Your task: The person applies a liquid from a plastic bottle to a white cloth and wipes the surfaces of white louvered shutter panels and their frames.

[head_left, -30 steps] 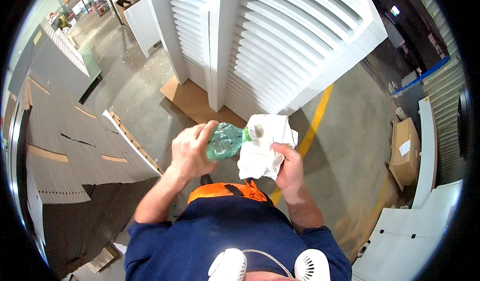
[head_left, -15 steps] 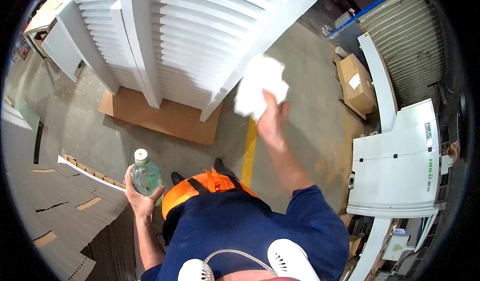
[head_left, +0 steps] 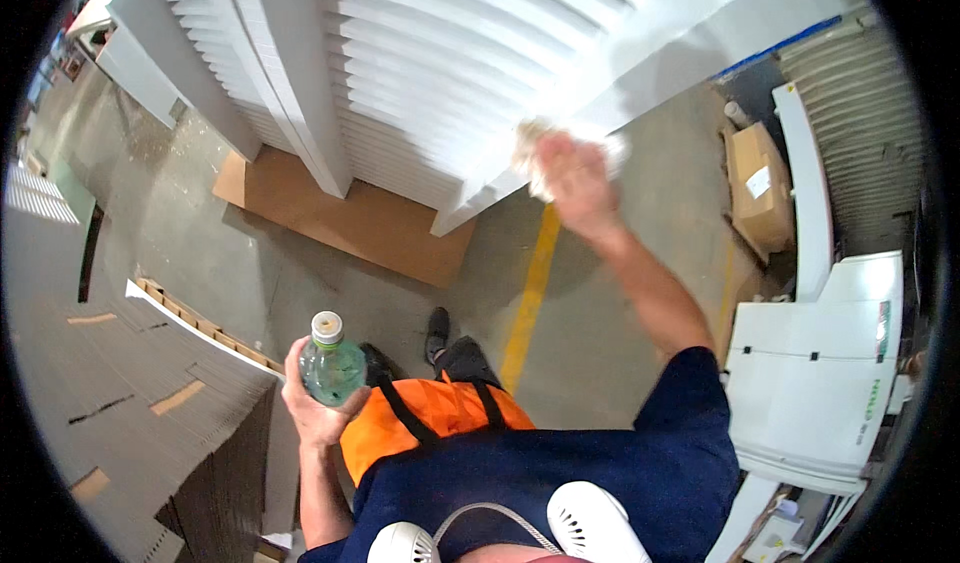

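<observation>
My left hand [head_left: 316,418] is wrapped round a clear green plastic bottle [head_left: 333,371] with a white cap, held upright at my left side. Out in front, my right hand [head_left: 580,191] is closed on a crumpled white cloth [head_left: 531,153]. The cloth lies at the edge of a tall white slatted panel [head_left: 420,73] and seems to touch it. Part of the cloth is hidden under the fingers. The panel stands on a flat brown cardboard sheet [head_left: 350,225], beside another white slatted panel [head_left: 205,53].
Stacked grey-brown cardboard [head_left: 150,363] rises at my left. To the right stand a white machine [head_left: 805,388] and, farther off, a cardboard box [head_left: 762,193]. A yellow line [head_left: 530,298] crosses the concrete floor ahead of my feet.
My right hand has moved right with the cloth, its back now turned up and the cloth at the panel's edge. The panel appears closer. The bottle stays in my left hand.
</observation>
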Available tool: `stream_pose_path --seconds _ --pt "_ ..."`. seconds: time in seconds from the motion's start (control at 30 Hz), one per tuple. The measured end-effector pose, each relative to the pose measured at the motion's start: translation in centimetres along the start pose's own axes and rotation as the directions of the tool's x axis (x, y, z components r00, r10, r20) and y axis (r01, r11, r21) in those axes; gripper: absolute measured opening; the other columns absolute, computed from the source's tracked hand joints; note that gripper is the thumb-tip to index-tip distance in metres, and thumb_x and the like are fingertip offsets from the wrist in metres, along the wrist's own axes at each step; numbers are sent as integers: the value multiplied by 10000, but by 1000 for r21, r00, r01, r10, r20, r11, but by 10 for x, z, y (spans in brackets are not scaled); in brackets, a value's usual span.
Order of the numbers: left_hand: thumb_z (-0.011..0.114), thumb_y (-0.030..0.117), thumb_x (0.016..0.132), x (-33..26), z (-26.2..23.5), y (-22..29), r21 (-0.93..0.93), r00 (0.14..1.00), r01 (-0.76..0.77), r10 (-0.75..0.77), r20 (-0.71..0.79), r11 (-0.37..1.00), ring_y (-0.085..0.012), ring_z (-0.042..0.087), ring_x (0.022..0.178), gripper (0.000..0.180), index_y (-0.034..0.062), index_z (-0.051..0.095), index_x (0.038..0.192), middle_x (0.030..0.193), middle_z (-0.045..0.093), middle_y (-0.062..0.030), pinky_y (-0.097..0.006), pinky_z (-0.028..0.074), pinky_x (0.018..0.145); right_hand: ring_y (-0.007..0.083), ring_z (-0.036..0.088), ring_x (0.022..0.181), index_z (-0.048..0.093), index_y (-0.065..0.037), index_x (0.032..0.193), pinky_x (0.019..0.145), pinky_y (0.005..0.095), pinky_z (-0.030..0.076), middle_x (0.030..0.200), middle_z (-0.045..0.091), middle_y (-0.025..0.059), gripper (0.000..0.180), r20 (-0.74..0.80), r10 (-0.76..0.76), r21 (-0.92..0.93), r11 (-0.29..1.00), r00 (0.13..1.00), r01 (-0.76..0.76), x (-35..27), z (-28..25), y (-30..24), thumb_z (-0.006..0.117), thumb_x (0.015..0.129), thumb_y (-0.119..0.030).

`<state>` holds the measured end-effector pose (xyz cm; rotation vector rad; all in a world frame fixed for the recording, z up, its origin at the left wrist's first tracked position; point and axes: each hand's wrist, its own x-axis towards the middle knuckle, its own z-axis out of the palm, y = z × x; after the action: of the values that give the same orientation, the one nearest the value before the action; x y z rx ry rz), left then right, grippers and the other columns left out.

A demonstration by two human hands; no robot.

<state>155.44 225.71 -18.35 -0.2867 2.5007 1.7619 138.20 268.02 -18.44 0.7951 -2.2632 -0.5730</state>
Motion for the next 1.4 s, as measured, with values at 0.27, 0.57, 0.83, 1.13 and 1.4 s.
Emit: stream_pose_path --seconds 0.27,0.57,0.83,1.13,1.4 --pt "848 190 522 90 104 -116 -113 962 -134 156 222 985 -199 618 940 828 9 468 1235 1028 636 -128 -349 493 859 130 558 1180 555 -75 1264 922 238 495 1312 565 59 381 147 -187 -212 953 971 216 -30 42 -65 584 885 -80" --pt "821 147 559 138 200 -241 -291 829 -339 431 358 894 -202 636 955 788 -32 453 1233 1015 648 -146 -336 506 855 217 426 1317 549 -104 1251 1073 490 335 1285 575 52 433 -257 90 -371 910 962 -184 -27 70 -61 558 822 -43" --pt "844 189 563 151 218 -298 -274 761 -428 507 406 861 -202 647 940 805 -23 455 1235 1016 650 -152 -332 509 853 240 605 1037 582 -68 1207 949 444 429 1130 635 82 422 -187 257 -358 881 948 -309 -6 73 -56 570 787 -109" --pt "891 195 492 140 197 -298 -277 754 -401 487 440 873 -214 625 986 911 5 450 1267 1081 640 -120 -365 494 901 217 430 1314 511 -94 1325 1130 468 271 1395 483 79 544 -211 73 -102 990 975 -96 -50 132 -116 614 794 -43" --pt "894 223 484 133 194 -300 -330 743 -353 477 470 875 -212 625 988 914 -1 455 1253 1075 639 -113 -363 492 896 208 383 1350 543 -108 1301 1123 496 250 1390 494 60 549 -77 -18 -314 949 997 -7 -49 158 -128 621 765 -25"
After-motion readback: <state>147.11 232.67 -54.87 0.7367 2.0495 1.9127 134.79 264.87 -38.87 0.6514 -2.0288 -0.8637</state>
